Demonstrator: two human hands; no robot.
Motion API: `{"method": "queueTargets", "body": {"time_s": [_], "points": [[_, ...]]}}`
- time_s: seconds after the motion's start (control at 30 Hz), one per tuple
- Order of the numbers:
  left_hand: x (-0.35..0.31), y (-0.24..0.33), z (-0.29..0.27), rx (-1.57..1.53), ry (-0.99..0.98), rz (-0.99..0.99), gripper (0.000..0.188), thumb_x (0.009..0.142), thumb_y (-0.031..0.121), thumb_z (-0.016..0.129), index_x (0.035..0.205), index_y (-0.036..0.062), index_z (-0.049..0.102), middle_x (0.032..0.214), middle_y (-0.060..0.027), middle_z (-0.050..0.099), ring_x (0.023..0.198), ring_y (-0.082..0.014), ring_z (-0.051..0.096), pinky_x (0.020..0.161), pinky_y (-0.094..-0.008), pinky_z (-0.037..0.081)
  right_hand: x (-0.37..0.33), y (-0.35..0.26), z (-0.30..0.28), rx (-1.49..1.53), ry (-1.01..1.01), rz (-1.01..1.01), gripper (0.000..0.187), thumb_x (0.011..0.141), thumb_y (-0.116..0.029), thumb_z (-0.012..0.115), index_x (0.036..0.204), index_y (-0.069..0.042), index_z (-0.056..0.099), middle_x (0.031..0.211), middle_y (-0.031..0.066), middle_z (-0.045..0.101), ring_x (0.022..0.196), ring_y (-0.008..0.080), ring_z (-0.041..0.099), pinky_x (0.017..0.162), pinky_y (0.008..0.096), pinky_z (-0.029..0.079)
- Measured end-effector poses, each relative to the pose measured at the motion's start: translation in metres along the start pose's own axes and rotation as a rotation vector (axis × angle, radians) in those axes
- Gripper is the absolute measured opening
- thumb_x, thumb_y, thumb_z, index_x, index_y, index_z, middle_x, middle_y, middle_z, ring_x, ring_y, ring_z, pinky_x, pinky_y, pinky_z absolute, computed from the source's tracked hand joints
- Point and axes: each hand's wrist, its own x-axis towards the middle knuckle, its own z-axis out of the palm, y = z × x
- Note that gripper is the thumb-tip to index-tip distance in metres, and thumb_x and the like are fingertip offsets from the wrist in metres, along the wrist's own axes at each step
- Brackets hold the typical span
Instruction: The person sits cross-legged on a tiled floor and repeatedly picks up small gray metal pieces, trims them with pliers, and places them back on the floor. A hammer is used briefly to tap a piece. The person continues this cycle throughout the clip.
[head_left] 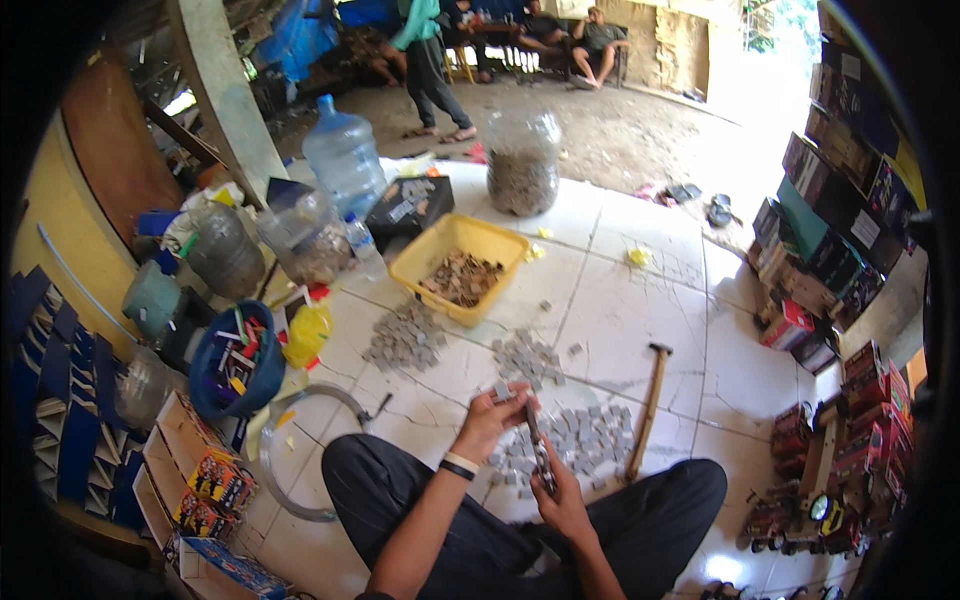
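Note:
My left hand, with bands on its wrist, is closed on a small grey square piece pinched at the fingertips. My right hand grips the handles of a dark metal tool that looks like pliers. The tool's upper end meets the fingers of my left hand; what lies in its jaws is too small to make out. Under and beyond my hands, many flat grey square pieces are spread over the white tiles. Two more heaps, a left pile and a middle pile, lie farther off.
A hammer lies right of the pieces. Ahead stands a yellow basin with brownish bits. A wire coil, a blue tub and boxes sit left; toy vehicles and cartons right. Large bottles and several people are beyond.

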Motion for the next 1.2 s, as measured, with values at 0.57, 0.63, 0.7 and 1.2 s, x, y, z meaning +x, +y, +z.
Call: {"method": "queueTargets", "body": {"time_s": [0.57, 0.63, 0.7, 1.2], "points": [[0.006, -0.005, -0.024, -0.284, -0.086, -0.258, 0.027, 0.098, 0.021, 0.073, 0.12, 0.005, 0.069, 0.101, -0.0026, 0.072, 0.095, -0.0149, 0.069, 0.094, -0.033, 0.056, -0.006, 0.043, -0.003, 0.854, -0.257, 0.533, 0.04, 0.102, -0.008, 0.064, 0.139, -0.006, 0.049, 0.12, 0.0089, 0.064, 0.101, 0.0225, 0.066, 0.083, 0.0442, 0.059], [0.005, -0.004, -0.021, -0.282, -0.083, -0.225, 0.023, 0.099, 0.019, 0.073, 0.117, 0.0062, 0.069, 0.101, -0.0025, 0.073, 0.095, -0.0151, 0.07, 0.094, -0.0333, 0.056, -0.005, 0.044, -0.003, 0.81, -0.243, 0.526, 0.04, 0.101, -0.008, 0.065, 0.138, -0.006, 0.05, 0.119, 0.0084, 0.064, 0.101, 0.0221, 0.066, 0.083, 0.0434, 0.059], [0.003, -0.003, -0.018, -0.284, -0.069, -0.21, 0.02, 0.099, 0.018, 0.073, 0.115, 0.0072, 0.069, 0.102, -0.0024, 0.073, 0.096, -0.0154, 0.07, 0.093, -0.0336, 0.057, -0.004, 0.045, -0.003, 0.796, -0.235, 0.536, 0.04, 0.101, -0.008, 0.065, 0.138, -0.006, 0.051, 0.118, 0.0081, 0.065, 0.101, 0.0218, 0.067, 0.082, 0.0429, 0.06], [-0.003, 0.002, -0.008, -0.252, 0.007, -0.196, 0.015, 0.099, 0.016, 0.072, 0.113, 0.0082, 0.07, 0.113, -0.0058, 0.073, 0.107, -0.0187, 0.069, 0.099, -0.0328, 0.056, 0.001, 0.033, -0.014, 0.806, -0.194, 0.546, 0.042, 0.1, -0.007, 0.066, 0.139, -0.006, 0.05, 0.118, 0.008, 0.065, 0.099, 0.0223, 0.067, 0.081, 0.0429, 0.06]]}}
